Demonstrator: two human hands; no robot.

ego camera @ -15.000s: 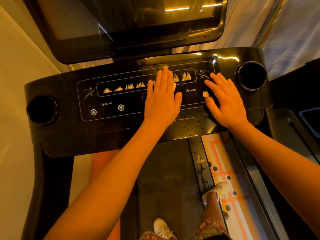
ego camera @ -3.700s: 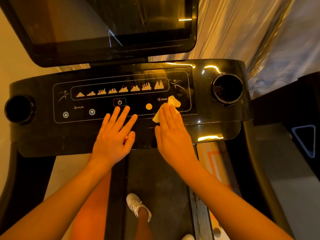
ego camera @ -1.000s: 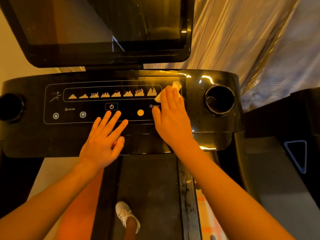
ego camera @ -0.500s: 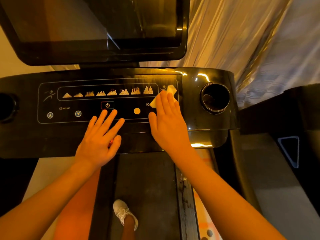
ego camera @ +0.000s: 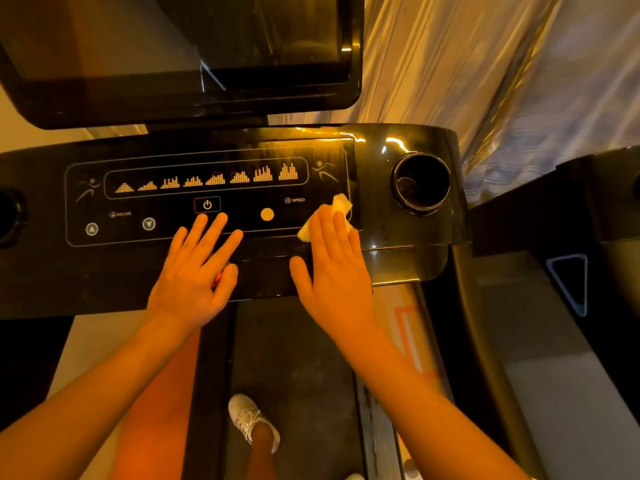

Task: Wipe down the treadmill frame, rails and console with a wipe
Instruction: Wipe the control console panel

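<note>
Wipe: small, pale yellow, crumpled; lay on console right of SPEED mark | we had it under our right hand, showing past the fingertips, long axis slanting up-right toward cup holder | right fingers straight, together, pressing it | left hand farther off, fingers spread, flat on console's lower edge.

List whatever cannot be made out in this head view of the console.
All in the head view:
The wipe: mostly under the right hand; only two corners show.
The left cup holder: cut off by the left edge.
The red spot under the left hand: the fingers hide what it is.
The screen: top cut off by the upper edge; dark, only reflections.
The console panel: any markings beneath the right hand are covered.
</note>
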